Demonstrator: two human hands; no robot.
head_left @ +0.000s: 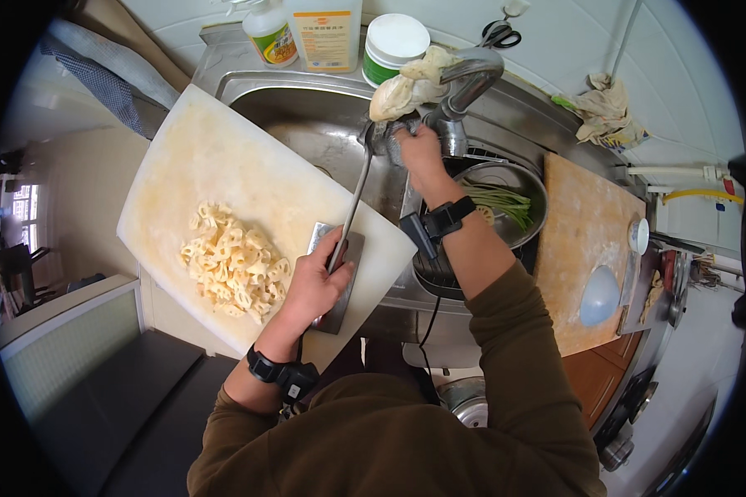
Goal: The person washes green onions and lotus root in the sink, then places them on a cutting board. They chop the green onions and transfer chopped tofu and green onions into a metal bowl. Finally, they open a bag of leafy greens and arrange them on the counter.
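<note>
My left hand (323, 273) grips the long metal handle (355, 205) of a utensil, whose far end reaches the sink below the faucet. Beneath that hand, a cleaver (348, 292) lies flat on the white cutting board (211, 149). A heap of cut lotus root pieces (242, 261) sits on the board to its left. Under the faucet (466, 93), my right hand (418, 149) holds a grey mesh-like scrubber (395, 146) against the utensil's head, which is partly hidden. A cloth (404, 93) hangs on the faucet spout.
The board overlaps the metal sink (298, 118). To the right are a metal bowl (531, 211) with green stalks and a lotus root slice, and a wooden board (572, 248) bearing a blue scraper-like object (600, 297). A spray bottle (270, 34), jug (325, 37) and white-lidded tub (398, 40) stand behind.
</note>
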